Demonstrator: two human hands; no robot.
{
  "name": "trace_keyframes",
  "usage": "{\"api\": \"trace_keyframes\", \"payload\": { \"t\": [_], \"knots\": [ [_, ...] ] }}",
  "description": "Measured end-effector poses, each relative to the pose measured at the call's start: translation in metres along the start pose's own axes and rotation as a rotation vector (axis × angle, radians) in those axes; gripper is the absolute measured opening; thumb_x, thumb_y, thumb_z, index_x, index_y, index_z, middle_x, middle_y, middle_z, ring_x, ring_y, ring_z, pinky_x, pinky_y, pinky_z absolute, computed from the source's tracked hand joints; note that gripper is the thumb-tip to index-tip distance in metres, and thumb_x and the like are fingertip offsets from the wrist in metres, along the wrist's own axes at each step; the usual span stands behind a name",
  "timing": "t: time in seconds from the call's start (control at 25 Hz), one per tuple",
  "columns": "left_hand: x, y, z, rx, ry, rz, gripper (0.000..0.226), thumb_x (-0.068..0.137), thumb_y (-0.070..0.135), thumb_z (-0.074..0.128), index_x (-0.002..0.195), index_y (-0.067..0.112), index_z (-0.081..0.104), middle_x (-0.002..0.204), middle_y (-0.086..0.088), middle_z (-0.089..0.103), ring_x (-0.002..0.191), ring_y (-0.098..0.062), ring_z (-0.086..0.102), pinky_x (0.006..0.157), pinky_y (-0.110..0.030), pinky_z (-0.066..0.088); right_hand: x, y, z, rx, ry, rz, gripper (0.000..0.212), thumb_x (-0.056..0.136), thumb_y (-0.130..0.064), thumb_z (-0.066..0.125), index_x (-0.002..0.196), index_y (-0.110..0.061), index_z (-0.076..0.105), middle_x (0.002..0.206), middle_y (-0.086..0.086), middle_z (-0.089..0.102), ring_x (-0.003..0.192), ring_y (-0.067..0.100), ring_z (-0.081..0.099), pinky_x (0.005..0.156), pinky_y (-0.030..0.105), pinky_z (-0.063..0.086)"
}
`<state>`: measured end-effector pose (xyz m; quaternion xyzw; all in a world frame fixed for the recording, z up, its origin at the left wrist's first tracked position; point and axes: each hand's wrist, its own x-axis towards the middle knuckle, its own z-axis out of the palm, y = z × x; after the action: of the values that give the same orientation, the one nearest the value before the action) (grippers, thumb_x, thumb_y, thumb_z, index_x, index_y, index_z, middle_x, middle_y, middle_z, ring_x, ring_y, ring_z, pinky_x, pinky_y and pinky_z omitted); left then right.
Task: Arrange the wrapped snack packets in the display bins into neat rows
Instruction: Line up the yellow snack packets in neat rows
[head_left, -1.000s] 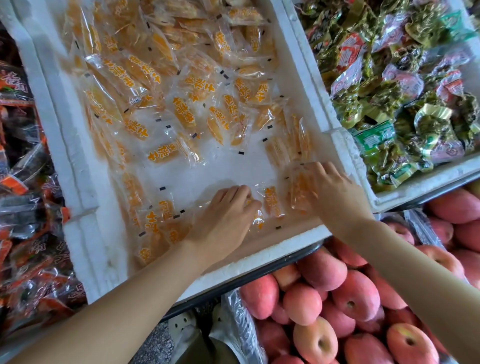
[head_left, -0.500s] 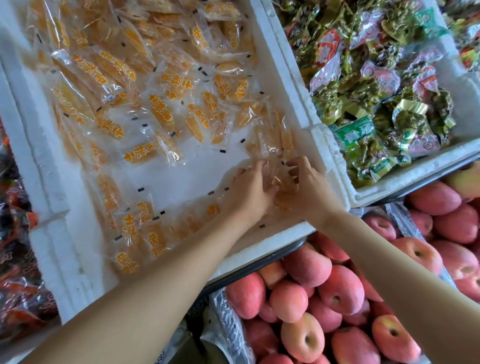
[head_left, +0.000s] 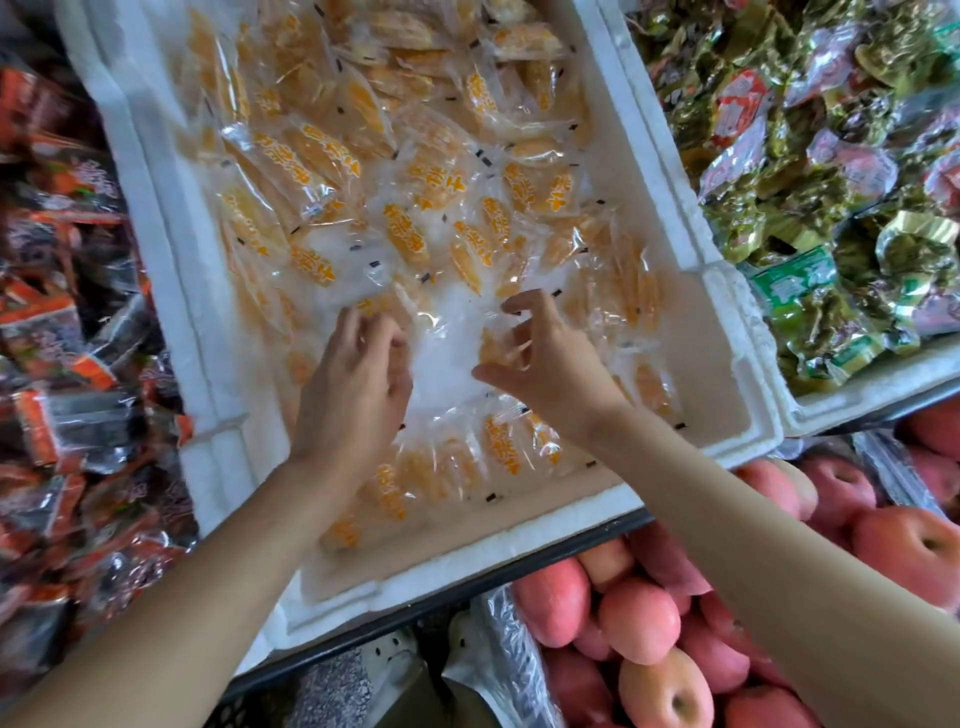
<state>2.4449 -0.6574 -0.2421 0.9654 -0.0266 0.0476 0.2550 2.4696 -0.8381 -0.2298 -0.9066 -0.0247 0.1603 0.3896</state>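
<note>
Site: we find a white foam bin (head_left: 467, 566) holding clear packets of orange snack (head_left: 405, 239), most of them lying at mixed angles in the far half.
Near row: along the front wall a short line of packets (head_left: 498, 447) lies side by side, each with its long axis pointing roughly away from that wall.
Bare patch: a strip of bin floor (head_left: 447, 364) shows between the two hands, just beyond that line.
Right hand: the right hand (head_left: 550, 364) has thumb and curled fingers pinching one packet (head_left: 491, 347) at the patch's right edge, with the forefinger raised.
Left hand: the left hand (head_left: 358, 395) lies knuckles up across the patch, its fingers bent down onto packets; blur hides whether they grip one, so we cannot tell.
Deciding relation: the pinched packet sits on the thumb side of the right hand, between the hands and just beyond the near line. Its long axis appears skewed to that line.
Judgement: we judge that the right hand, being nearer, must turn the packet parallel to its neighbours. Most of the bin remains unsorted.
Surroundings: green-wrapped packets (head_left: 831, 208) fill the neighbouring bin, apples (head_left: 639, 618) lie below it, and red-and-black packets (head_left: 67, 415) lie on the left.
</note>
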Motion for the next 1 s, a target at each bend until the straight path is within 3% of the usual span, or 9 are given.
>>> {"api": "trace_keyframes", "payload": {
  "t": [0.08,0.2,0.28,0.4,0.48,0.6,0.72,0.84,1.0],
  "knots": [
    [-0.009,-0.01,0.002,0.216,-0.121,0.093,0.036,0.069,-0.004,0.073,0.101,0.005,0.058,0.104,-0.016,0.052,0.083,-0.034,0.06,0.055,-0.037,0.051,0.016,-0.009,0.023,-0.042,-0.115,0.004,0.056,0.082,-0.032,0.07,0.125,-0.016,0.039,0.095,-0.003,0.055,0.085,0.02,0.057,0.072,0.033,0.048],
    [-0.018,-0.015,0.006,0.203,-0.366,0.077,0.057,0.081,0.025,0.067,0.134,0.017,0.046,0.134,-0.009,0.039,0.122,-0.028,0.044,0.095,-0.039,0.044,0.031,-0.012,0.043,-0.042,-0.195,0.029,0.056,0.084,-0.034,0.068,0.128,-0.014,0.04,0.103,0.005,0.059,0.087,0.022,0.056,0.069,0.029,0.042],
    [-0.019,-0.022,0.003,0.083,-0.409,0.0,0.057,0.09,0.037,0.056,0.142,0.025,0.037,0.144,-0.001,0.028,0.135,-0.02,0.028,0.106,-0.035,0.031,0.037,-0.012,0.047,-0.05,-0.199,0.04,0.057,0.083,-0.035,0.068,0.129,-0.015,0.041,0.109,0.007,0.059,0.089,0.022,0.057,0.069,0.027,0.04],
    [-0.014,-0.031,0.004,0.091,-0.365,0.011,0.057,0.091,0.029,0.06,0.144,0.024,0.038,0.145,-0.007,0.027,0.136,-0.024,0.028,0.107,-0.035,0.029,0.044,-0.019,0.05,-0.028,-0.11,0.004,0.058,0.081,-0.033,0.071,0.128,-0.015,0.042,0.103,0.003,0.056,0.084,0.019,0.053,0.071,0.028,0.042],
    [-0.008,-0.037,0.009,0.298,-0.34,0.048,0.063,0.086,0.034,0.066,0.143,0.022,0.04,0.142,-0.013,0.034,0.128,-0.031,0.037,0.104,-0.04,0.033,0.049,-0.027,0.052,0.035,-0.024,-0.033,0.057,0.081,-0.028,0.072,0.128,-0.014,0.044,0.102,0.002,0.053,0.086,0.016,0.051,0.074,0.028,0.044],
    [-0.001,-0.044,0.017,0.615,-0.193,0.079,0.071,0.067,0.048,0.078,0.128,0.017,0.057,0.117,-0.015,0.057,0.099,-0.031,0.057,0.08,-0.038,0.048,0.055,-0.033,0.054,0.061,0.006,-0.068,0.052,0.081,-0.023,0.072,0.125,-0.013,0.047,0.104,0.005,0.055,0.087,0.016,0.051,0.076,0.028,0.043],
    [0.0,-0.042,0.017,0.679,-0.092,0.027,0.06,0.069,0.052,0.073,0.113,0.012,0.064,0.1,-0.01,0.06,0.088,-0.027,0.059,0.071,-0.033,0.047,0.052,-0.028,0.055,0.004,-0.046,-0.036,0.045,0.082,-0.025,0.071,0.121,-0.016,0.049,0.102,0.004,0.057,0.087,0.021,0.057,0.07,0.029,0.043],
    [-0.008,-0.037,0.016,0.569,-0.079,0.041,0.047,0.081,0.039,0.069,0.113,0.004,0.061,0.109,-0.013,0.058,0.099,-0.03,0.057,0.079,-0.037,0.047,0.045,-0.02,0.057,0.001,-0.118,-0.018,0.041,0.085,-0.026,0.068,0.119,-0.017,0.048,0.102,0.002,0.057,0.089,0.022,0.059,0.07,0.029,0.043],
    [-0.02,-0.041,0.013,0.424,-0.227,0.175,0.064,0.094,0.03,0.056,0.145,0.003,0.03,0.147,-0.015,0.035,0.14,-0.032,0.029,0.11,-0.039,0.03,0.042,-0.019,0.058,0.019,-0.158,-0.02,0.042,0.085,-0.025,0.068,0.121,-0.017,0.047,0.105,0.004,0.058,0.088,0.021,0.06,0.075,0.03,0.047]
  ]
}}
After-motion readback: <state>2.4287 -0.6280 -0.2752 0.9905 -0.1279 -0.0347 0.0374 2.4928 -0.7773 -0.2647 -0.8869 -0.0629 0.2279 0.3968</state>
